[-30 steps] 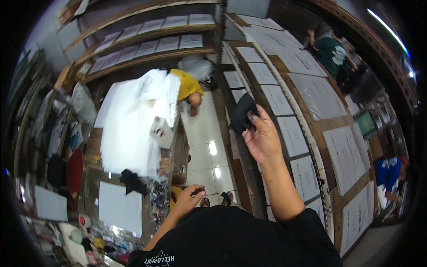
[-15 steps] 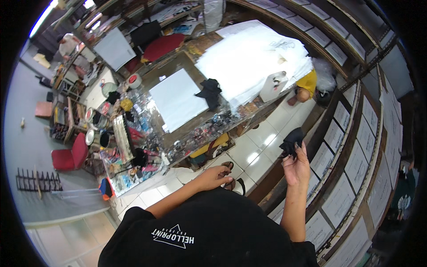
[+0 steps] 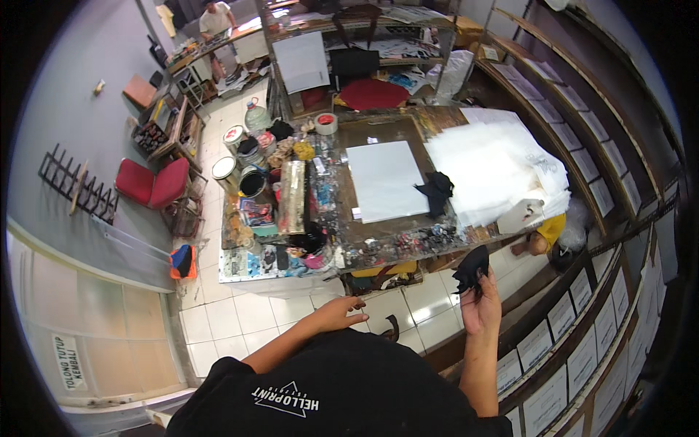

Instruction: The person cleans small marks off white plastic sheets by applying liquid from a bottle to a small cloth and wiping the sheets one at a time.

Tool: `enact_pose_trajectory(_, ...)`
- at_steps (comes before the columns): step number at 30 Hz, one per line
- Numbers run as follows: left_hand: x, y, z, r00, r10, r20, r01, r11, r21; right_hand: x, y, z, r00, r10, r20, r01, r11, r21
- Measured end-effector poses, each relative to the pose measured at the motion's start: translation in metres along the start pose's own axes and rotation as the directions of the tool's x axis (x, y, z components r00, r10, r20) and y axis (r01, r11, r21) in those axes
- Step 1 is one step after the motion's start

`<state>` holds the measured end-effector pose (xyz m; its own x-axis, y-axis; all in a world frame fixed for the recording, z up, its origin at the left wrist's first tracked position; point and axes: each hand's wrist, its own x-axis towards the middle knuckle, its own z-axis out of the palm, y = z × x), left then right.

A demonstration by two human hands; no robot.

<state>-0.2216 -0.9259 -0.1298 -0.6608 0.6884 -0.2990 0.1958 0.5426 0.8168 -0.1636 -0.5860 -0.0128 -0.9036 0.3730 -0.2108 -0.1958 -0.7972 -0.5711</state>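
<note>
A cluttered, paint-stained table (image 3: 378,240) filled the workshop's middle, carrying a stack of white sheets (image 3: 495,167) at two o'clock and a white board (image 3: 384,180) beside it. At five o'clock the right hand (image 3: 480,306) had its grip clamped on a black cloth (image 3: 470,268) held up just off the table's near edge, while the left hand (image 3: 338,315) hung open at six o'clock, fingers apart, holding nothing.

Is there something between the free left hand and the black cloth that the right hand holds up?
Nothing visible. The left hand hangs open over the tiled floor. The right hand grips the black cloth beside it, in front of the paint-stained table. Only bare floor shows between them.
</note>
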Motion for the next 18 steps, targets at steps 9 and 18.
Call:
enact_pose_trajectory(9, -0.166, -0.163, -0.093, 0.97, -0.234, -0.066, 0.219, 0.958, -0.187, -0.042, 0.158, 0.159, 0.988, 0.066, 0.138, -0.069, 0.998, 0.015)
enact_pose_trajectory(18, -0.323, -0.355, -0.152, 0.781, -0.594, -0.191, 0.485, 0.77, -0.414, -0.084, 0.339, 0.257, 0.857, 0.429, 0.284, -0.373, 0.898, -0.232)
